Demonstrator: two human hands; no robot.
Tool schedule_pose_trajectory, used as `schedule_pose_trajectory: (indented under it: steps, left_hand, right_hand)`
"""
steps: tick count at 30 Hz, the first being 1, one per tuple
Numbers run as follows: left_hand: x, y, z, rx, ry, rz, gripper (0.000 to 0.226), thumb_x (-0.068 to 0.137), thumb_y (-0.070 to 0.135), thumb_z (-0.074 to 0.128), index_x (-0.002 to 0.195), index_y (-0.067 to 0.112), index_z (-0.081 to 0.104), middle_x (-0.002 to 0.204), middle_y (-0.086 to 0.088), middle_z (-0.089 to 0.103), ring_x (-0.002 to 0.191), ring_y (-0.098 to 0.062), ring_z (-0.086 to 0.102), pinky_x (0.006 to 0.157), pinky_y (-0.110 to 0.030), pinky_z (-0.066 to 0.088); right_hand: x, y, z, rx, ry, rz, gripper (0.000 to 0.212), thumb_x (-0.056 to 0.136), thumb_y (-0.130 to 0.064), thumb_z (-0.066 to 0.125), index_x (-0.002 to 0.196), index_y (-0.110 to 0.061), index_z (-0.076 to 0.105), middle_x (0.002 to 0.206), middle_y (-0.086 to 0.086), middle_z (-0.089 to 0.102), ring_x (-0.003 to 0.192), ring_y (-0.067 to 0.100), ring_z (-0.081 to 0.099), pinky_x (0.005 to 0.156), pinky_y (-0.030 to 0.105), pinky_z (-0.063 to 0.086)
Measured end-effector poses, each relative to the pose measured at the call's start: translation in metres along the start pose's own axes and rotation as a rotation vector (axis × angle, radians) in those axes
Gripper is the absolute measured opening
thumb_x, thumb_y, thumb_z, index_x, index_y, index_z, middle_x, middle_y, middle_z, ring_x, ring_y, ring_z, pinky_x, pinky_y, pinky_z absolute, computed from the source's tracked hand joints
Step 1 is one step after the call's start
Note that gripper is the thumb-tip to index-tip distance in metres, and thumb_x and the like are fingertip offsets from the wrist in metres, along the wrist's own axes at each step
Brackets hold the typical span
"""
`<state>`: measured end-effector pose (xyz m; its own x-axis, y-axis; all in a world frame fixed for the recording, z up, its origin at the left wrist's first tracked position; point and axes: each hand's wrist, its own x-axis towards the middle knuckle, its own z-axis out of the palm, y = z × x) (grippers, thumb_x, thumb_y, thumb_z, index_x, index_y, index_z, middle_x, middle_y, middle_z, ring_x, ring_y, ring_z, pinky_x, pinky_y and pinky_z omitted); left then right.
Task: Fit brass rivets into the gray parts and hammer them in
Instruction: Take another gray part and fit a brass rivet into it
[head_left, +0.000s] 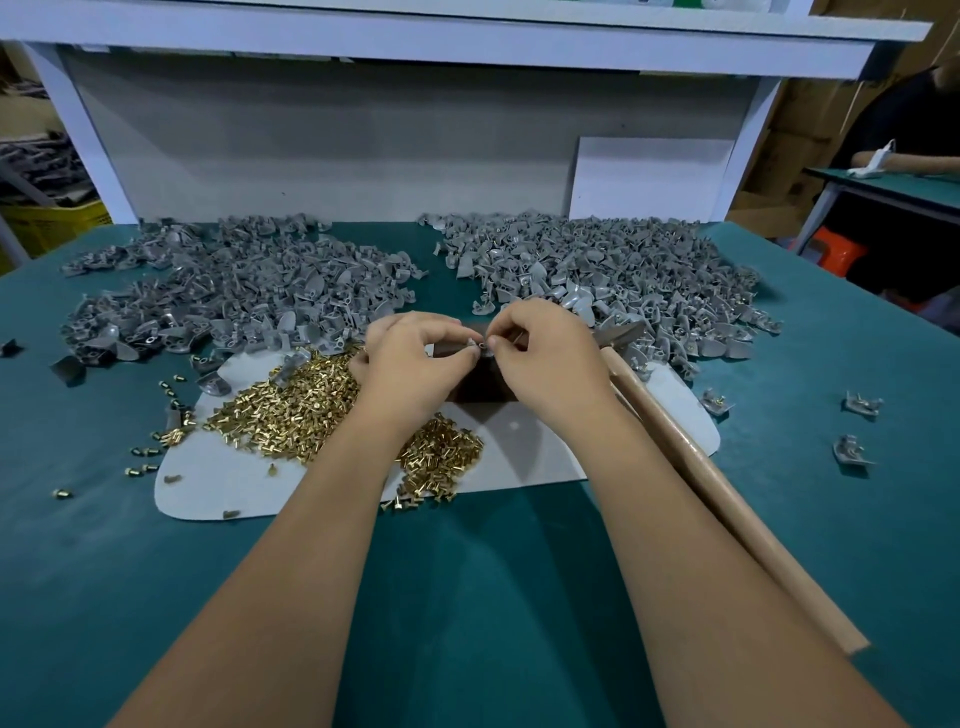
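My left hand (415, 358) and my right hand (545, 358) meet over a dark metal block (480, 384) at the table's middle. Between their fingertips they pinch one small gray part (475, 344); whether a rivet is in it I cannot tell. A heap of brass rivets (291, 410) lies on a white sheet (524, 447) under my left wrist. Two large piles of gray parts spread behind, one on the left (234, 291) and one on the right (623, 275). A hammer with a wooden handle (675, 457) lies beside my right forearm.
The teal table mat (467, 597) carries stray rivets at the left (150, 457) and a few loose gray parts at the right (857, 405). A gray back panel (337, 150) and white shelf frame close the far side. Another person sits at a table far right (909, 124).
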<state>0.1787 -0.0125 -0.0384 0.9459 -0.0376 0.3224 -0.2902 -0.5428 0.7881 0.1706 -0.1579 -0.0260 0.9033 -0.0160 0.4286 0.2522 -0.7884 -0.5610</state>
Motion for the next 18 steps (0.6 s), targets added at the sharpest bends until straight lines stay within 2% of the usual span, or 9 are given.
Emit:
schedule_pose_trajectory:
  steps: [3, 7, 11, 15, 18]
  left_hand:
    - [0.0, 0.001, 0.001, 0.002, -0.001, -0.002, 0.025, 0.085, 0.033, 0.073, 0.07, 0.05, 0.063, 0.1, 0.026, 0.059, 0.123, -0.008, 0.038, 0.099, -0.036, 0.028]
    - [0.0, 0.0, 0.0, -0.028, -0.018, 0.009, 0.028, 0.087, 0.031, 0.072, 0.07, 0.05, 0.062, 0.098, 0.028, 0.057, 0.111, 0.0, 0.04, 0.1, -0.022, 0.025]
    - [0.001, 0.0, 0.001, 0.034, 0.0, 0.011, 0.025, 0.085, 0.034, 0.072, 0.069, 0.049, 0.061, 0.101, 0.025, 0.059, 0.129, -0.013, 0.038, 0.11, -0.047, 0.027]
    - [0.001, 0.001, 0.002, 0.015, 0.01, -0.01, 0.022, 0.084, 0.034, 0.074, 0.068, 0.044, 0.062, 0.098, 0.027, 0.059, 0.131, -0.014, 0.036, 0.109, -0.044, 0.027]
    - [0.003, -0.001, 0.001, -0.016, -0.015, 0.012, 0.023, 0.083, 0.032, 0.076, 0.069, 0.044, 0.063, 0.102, 0.021, 0.065, 0.127, -0.018, 0.048, 0.109, -0.05, 0.033]
  right_hand:
    - [0.0, -0.002, -0.001, -0.046, -0.003, -0.01, 0.011, 0.087, -0.019, 0.06, 0.079, -0.027, 0.062, 0.091, -0.005, 0.06, 0.089, 0.017, 0.055, 0.078, 0.034, 0.048]
    - [0.0, -0.004, -0.001, -0.102, 0.0, -0.036, 0.011, 0.086, -0.017, 0.059, 0.08, -0.026, 0.06, 0.088, -0.006, 0.056, 0.087, 0.019, 0.055, 0.075, 0.034, 0.048]
    - [0.002, -0.007, 0.0, -0.116, -0.026, -0.059, 0.013, 0.087, -0.016, 0.059, 0.079, -0.027, 0.059, 0.088, -0.007, 0.054, 0.087, 0.018, 0.054, 0.077, 0.037, 0.049]
    - [0.003, -0.009, -0.004, -0.14, -0.061, -0.048, 0.016, 0.088, -0.016, 0.058, 0.078, -0.028, 0.055, 0.089, -0.006, 0.052, 0.089, 0.019, 0.053, 0.078, 0.038, 0.048]
    - [0.008, -0.018, -0.008, -0.287, -0.114, -0.092, 0.018, 0.089, -0.015, 0.056, 0.077, -0.028, 0.051, 0.093, -0.005, 0.053, 0.091, 0.021, 0.053, 0.073, 0.034, 0.045]
